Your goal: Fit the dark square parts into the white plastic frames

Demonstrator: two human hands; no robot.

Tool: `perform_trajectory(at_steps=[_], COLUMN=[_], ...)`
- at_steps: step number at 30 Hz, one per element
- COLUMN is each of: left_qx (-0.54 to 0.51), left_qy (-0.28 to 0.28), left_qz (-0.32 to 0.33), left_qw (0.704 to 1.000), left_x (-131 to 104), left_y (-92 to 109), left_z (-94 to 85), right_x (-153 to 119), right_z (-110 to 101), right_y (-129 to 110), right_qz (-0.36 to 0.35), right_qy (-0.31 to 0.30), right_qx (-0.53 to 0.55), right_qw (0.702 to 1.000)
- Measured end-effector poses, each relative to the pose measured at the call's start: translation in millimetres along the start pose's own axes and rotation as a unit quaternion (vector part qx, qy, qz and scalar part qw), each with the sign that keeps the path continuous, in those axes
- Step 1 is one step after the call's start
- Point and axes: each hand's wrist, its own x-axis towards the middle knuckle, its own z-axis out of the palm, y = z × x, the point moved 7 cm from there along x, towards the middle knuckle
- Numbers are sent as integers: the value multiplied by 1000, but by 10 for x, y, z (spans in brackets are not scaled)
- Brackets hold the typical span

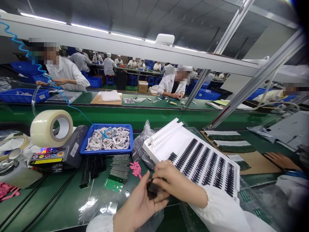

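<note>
The green bench (62, 199) spans the lower view, its far side bounded by an upright green panel (149, 116); its widest open stretch lies between the black cables (48, 199) and the left sleeve (101, 223), with clear film by the sleeve. The white tray (147, 149), set at a slant and bearing rows of dark parts, fills the middle right, and the person's right forearm crosses in front of its near edge. Just beyond its right edge is a brown cardboard sheet (259, 166) with a co-worker's hand (277, 160) near its right end, leaving little room on that side. The blue bin (106, 152), full of pale pieces, stands left of the tray, a striped bundle (142, 148) wedged between them; its left wall adjoins the tape machine (78, 138), on which a tape roll (40, 129) stands upright. The person's left hand (138, 206), palm upward, curls thumb and fingers around a dark piece (151, 190), held just off the tray's near left corner, while the right hand (175, 180) pinches its upper edge between thumb and fingers. Left of the hands sit a row of boards (120, 166), one flat green board (113, 186) before it, and small pink strips (135, 169) close to the left thumb.
</note>
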Motion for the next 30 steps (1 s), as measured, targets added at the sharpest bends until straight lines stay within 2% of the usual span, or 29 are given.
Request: perform_trajectory(at_steps=[2,4,8,11,13,15,19,22,24,25,27,29,30], left_qx=[-7,-21,-40,-40,-39,-40,-52,-62,-50,-41,-20,-5,-5], left_qy=[9,16,16,10,8,16,28,39,34,21,-14,-26,-15], left_qz=[-9,-19,-7,1,-2,-10,-23,-3,8,8,5,-1,-2], left_qw=[1000,999,999,999,999,999,998,997,998,999,1000,1000,1000], left_x=[2,-7,-40,-45,-34,-18,4,7,2,-3,-19,-35,-40], left_y=[-14,-12,47,70,61,44,24,58,74,70,46,7,-7], left_z=[-4,-38,-115,-144,-160,-183,-197,-181,-142,-109,-29,4,-11], right_x=[12,18,-83,-201,-249,-264,-228,-207,-171,-135,-69,-39,-30], right_z=[86,43,-294,-371,-325,-276,-317,-451,-443,-374,-151,75,150], right_y=[-47,125,948,1491,1689,1759,1600,1236,900,712,327,25,-57], right_qz=[5,42,195,255,263,263,263,247,198,154,59,2,-3], right_qy=[-9,10,102,110,98,92,130,201,210,185,99,21,2], right_qx=[-26,-46,-104,-113,-99,-87,-111,-155,-140,-106,-21,11,-5], right_qw=[1000,998,970,954,955,957,950,935,947,965,993,1000,1000])
